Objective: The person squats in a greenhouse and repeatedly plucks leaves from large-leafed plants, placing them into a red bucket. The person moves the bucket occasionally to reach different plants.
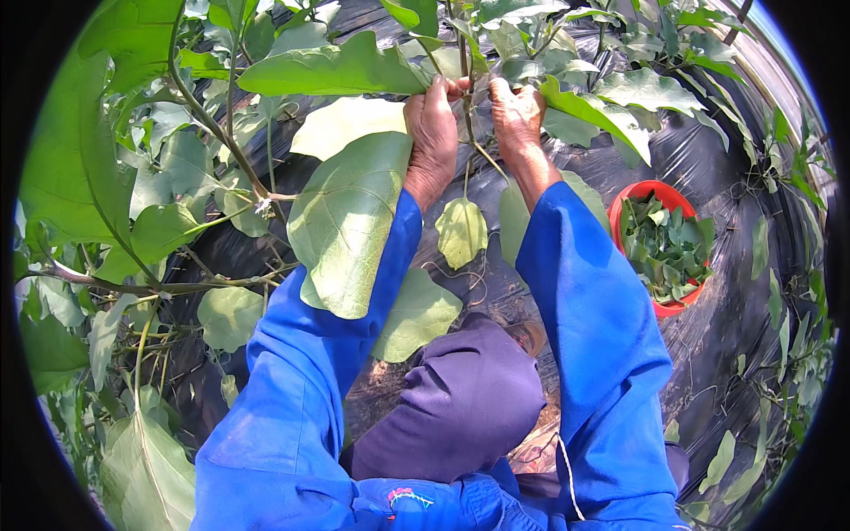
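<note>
My left hand point(431, 136) is raised at an eggplant stem point(467, 109), its thumb by the base of a broad green leaf point(332, 70) and a fingertip against the stem. Just right of the same stem is my right hand point(519, 119), with its fingers curled in. Whatever either set of fingers pinches is too small or hidden to make out. A large drooping leaf point(352, 219) partly covers my left forearm. Below the hands, a small yellowish leaf point(461, 232) hangs between my arms.
A red bucket point(690, 216) heaped with green leaves point(664, 245) stands to the right on black plastic mulch point(717, 285). Thick branches point(219, 133) with a pale purple flower point(264, 207) spread on the left. My bent knee point(465, 391) is below my hands.
</note>
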Demonstrator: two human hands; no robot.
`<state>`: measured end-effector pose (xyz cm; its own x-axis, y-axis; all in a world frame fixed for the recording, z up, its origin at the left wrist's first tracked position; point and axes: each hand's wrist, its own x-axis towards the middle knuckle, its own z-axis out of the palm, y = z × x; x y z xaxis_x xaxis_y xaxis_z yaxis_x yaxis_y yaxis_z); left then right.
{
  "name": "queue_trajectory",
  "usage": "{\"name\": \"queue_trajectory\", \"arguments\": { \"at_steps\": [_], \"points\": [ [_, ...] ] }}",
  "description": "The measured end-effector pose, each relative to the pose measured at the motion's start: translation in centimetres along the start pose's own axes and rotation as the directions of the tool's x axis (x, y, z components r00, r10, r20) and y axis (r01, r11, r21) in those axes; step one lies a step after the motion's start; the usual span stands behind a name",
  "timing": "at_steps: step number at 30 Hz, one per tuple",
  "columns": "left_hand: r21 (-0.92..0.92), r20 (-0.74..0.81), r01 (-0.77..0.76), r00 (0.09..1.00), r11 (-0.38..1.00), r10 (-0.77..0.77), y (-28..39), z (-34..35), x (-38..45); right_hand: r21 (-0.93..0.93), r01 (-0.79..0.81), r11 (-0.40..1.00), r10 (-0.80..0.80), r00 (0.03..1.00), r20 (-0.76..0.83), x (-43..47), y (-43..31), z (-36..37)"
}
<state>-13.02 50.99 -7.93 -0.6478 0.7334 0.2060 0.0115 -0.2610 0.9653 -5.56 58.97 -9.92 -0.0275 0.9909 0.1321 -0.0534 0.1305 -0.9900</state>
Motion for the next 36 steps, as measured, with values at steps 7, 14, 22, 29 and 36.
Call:
{"name": "queue_trajectory", "arguments": {
  "at_steps": [7, 14, 22, 29, 36],
  "points": [
    [-0.019, 0.010, 0.019, 1.000, 1.000, -0.019, 0.0, 0.3, -0.5, 0.028, 0.268, 0.963, -0.270, 0.960, 0.077, -1.0, -3.7, -3.0],
    [0.002, 0.013, 0.005, 1.000, 1.000, -0.005, -0.6, 0.3, -0.9, 0.093, 0.192, 0.977, -0.213, 0.890, 0.403, -1.1, -3.3, -2.3],
    [0.024, 0.068, -0.024, 0.997, 0.999, 0.023, -1.0, -0.8, -1.6, -0.317, 0.452, 0.834, -0.272, 0.836, 0.476, 0.5, -4.2, -3.3],
    [-0.006, 0.096, -0.059, 0.994, 0.998, 0.059, -0.8, -0.2, -2.1, -0.005, -0.338, 0.941, 0.299, 0.826, 0.478, 0.2, -3.4, -2.9],
    [-0.030, 0.118, -0.069, 0.990, 0.997, 0.072, -0.1, 0.1, -2.7, -0.034, -0.638, 0.769, 0.550, 0.635, 0.543, 0.5, -4.5, -4.5]
  ]
}}
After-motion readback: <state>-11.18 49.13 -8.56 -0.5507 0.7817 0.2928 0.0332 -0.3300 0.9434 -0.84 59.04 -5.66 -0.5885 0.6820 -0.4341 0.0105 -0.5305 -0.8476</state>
